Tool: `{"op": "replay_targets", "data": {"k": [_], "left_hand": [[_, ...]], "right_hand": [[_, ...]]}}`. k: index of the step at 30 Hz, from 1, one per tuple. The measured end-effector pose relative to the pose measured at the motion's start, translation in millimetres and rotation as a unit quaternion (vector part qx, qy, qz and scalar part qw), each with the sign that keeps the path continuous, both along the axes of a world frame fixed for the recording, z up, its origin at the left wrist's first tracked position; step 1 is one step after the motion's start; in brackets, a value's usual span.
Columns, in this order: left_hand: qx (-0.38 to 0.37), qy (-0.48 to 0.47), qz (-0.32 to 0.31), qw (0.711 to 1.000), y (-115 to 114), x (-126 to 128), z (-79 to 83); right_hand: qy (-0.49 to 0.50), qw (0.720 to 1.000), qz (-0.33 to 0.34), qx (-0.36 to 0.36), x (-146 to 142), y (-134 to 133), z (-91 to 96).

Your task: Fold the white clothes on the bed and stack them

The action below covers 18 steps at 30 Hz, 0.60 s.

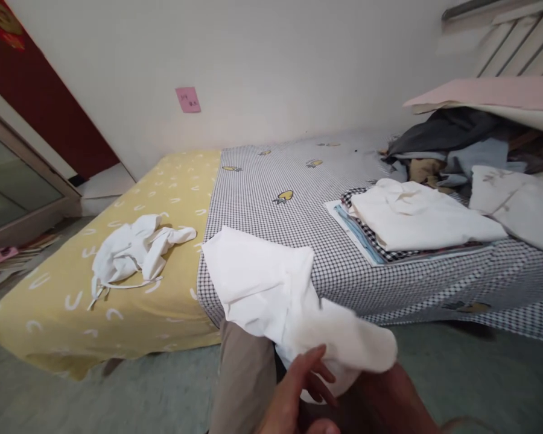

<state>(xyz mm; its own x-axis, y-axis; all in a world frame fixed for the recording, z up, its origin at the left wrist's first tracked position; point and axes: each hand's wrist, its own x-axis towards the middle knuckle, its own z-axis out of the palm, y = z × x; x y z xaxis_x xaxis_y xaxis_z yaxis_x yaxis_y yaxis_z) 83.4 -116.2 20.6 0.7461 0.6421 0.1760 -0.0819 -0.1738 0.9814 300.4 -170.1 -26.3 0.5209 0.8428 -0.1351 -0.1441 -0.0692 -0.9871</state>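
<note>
Head view: I have a limp white cotton cloth point(262, 283) bunched up over the wearer's lap, just in front of the bed edge, its far corner reaching toward the checked sheet. The left hand point(294, 389) sits at its lower edge with the fingers curled against the fabric, though I cannot tell whether they are clamped on it. The right forearm point(389, 401) runs in beneath the cloth; that hand is hidden, so I cannot tell its state. The cloth seems held up this way to keep it off the grey-green floor point(470, 367). Below it shows a khaki trouser leg point(242, 380). Beyond lies a low bed with a yellow patterned sheet point(40, 319) and a black-and-white checked sheet point(271, 241) with small yellow fruit motifs. A crumpled white tied garment point(131, 253) lies on the yellow side. On the checked side, a folded white garment point(420, 217) tops a stack of folded fabrics point(357, 238), apparently kept apart from the loose heap of dark and blue clothes point(447, 144) by the wall. A pink sticky note point(188, 99) on the white wall point(271, 54) carries handwriting I cannot read, and no brand shows
</note>
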Motion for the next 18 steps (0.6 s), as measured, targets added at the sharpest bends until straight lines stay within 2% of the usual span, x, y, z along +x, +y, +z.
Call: {"op": "replay_targets", "data": {"k": [2,3,6,9,12,14,16,18], "left_hand": [[0.148,0.032,0.06,0.987,6,-9,-10.1],[0.226,0.069,0.115,0.965,12,-14,-14.3],[0.412,0.18,0.227,0.864,33,-25,-16.7],[0.501,0.244,0.293,0.777,55,-18,-1.6],[0.533,0.282,0.313,0.734,78,7,17.2],[0.555,0.304,0.306,0.711,95,29,23.0],[0.594,0.32,0.272,0.686,112,49,20.8],[0.629,0.323,0.206,0.676,127,65,12.7]], "right_hand": [[0.042,0.999,0.004,-0.013,5,11,9.5],[0.084,0.996,0.007,-0.025,7,15,12.9],[0.252,0.966,-0.009,-0.053,7,17,16.8],[0.362,0.93,-0.039,-0.049,3,10,13.5],[0.401,0.915,-0.034,-0.039,0,-4,5.4],[0.403,0.914,-0.026,-0.032,-3,-13,-2.1],[0.393,0.918,-0.033,-0.032,-8,-20,-10.3],[0.368,0.928,-0.049,-0.041,-15,-22,-17.8]]}}
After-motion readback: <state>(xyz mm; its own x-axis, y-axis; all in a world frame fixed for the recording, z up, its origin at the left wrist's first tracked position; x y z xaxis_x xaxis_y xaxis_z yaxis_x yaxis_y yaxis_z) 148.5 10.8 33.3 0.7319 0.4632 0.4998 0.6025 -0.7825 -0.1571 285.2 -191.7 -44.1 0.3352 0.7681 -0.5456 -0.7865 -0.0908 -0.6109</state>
